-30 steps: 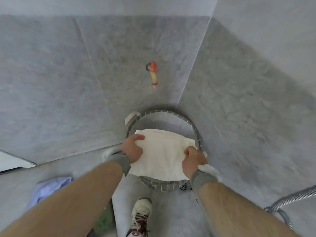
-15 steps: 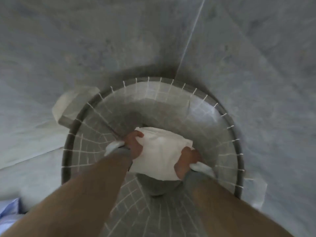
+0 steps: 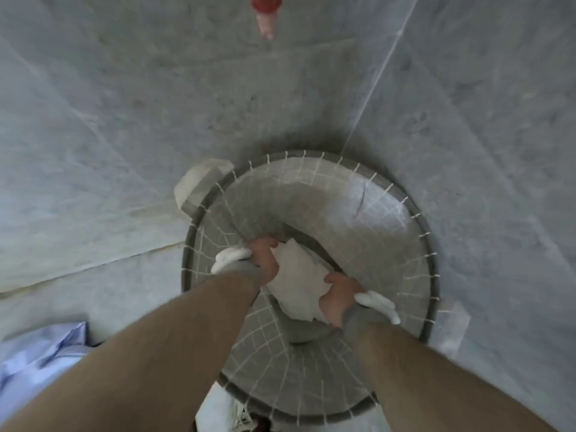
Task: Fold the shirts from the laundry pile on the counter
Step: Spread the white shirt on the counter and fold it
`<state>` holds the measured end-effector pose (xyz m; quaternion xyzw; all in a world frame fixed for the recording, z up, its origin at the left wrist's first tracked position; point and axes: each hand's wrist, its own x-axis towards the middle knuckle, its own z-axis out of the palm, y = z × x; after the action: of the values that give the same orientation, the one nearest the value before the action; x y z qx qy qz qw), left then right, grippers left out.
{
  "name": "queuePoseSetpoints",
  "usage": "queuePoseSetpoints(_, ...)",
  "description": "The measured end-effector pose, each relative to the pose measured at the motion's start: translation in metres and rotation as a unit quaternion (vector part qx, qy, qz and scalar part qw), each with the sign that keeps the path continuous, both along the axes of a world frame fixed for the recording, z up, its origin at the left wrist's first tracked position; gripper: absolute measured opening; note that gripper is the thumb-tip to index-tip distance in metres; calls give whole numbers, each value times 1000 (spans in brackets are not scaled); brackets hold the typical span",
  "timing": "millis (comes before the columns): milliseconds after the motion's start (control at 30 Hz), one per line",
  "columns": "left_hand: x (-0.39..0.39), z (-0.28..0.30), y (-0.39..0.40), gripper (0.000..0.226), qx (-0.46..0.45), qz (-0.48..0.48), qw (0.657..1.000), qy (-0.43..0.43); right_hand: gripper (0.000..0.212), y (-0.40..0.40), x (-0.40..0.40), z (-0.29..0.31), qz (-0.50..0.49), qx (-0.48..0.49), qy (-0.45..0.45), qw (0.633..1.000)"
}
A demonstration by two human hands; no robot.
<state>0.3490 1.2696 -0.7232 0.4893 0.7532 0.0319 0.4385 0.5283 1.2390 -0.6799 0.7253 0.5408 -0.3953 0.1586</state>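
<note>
A folded white shirt (image 3: 297, 283) lies deep inside a round grey basket (image 3: 431, 254) with white stitching on its rim. My left hand (image 3: 265, 258) grips the shirt's left edge and my right hand (image 3: 338, 296) grips its right edge, both reaching down into the basket. Grey wristbands with white pads sit on both wrists. The shirt's underside and the basket floor beneath it are hidden.
The basket stands in a corner of grey marble walls. A light blue garment (image 3: 37, 363) lies at the lower left. A red and yellow tap (image 3: 265, 14) sticks out of the wall at the top. A white shoe (image 3: 240, 419) shows below the basket.
Both hands have carried the folded white shirt from the basket's rim down into its bottom. The view has moved closer over the basket.
</note>
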Motion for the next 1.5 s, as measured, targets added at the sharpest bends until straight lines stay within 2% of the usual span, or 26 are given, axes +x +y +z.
queuePoseSetpoints(167,-11,90,-63,51,80,67,994,-32,40,-40,-22,74,86,36,52,994)
queuePoseSetpoints(267,-24,140,-127,46,140,111,984,-9,32,-84,-33,117,121,71,58,988)
queuePoseSetpoints(333,-33,152,-157,42,153,121,981,15,26,-105,-36,131,146,82,52,984)
queuePoseSetpoints(433,-46,158,-197,34,151,165,974,36,24,-134,-43,147,202,79,40,975)
queuePoseSetpoints(633,-58,130,-221,35,75,229,970,9,20,-157,-57,125,208,80,36,974)
queuePoseSetpoints(700,-54,118,-212,52,52,266,963,-8,26,-159,-58,109,210,91,22,973)
queuePoseSetpoints(800,-47,104,-196,80,14,303,952,-34,34,-159,-54,82,279,113,-34,953)
queuePoseSetpoints(867,-45,97,-185,71,-1,295,955,-43,25,-156,-49,68,310,107,-48,943)
queuePoseSetpoints(1000,-46,110,-176,19,70,271,960,-15,6,-152,-43,74,322,108,25,940)
queuePoseSetpoints(1100,-47,132,-179,15,120,262,958,11,4,-145,-43,88,292,98,97,946)
queuePoseSetpoints(1200,-46,146,-186,15,135,253,957,37,3,-141,-44,100,297,92,131,941)
queuePoseSetpoints(1367,-48,152,-185,12,173,294,939,37,11,-146,-48,112,247,127,140,950)
queuePoseSetpoints(1500,-59,155,-200,12,159,331,930,23,14,-157,-59,117,304,115,126,937)
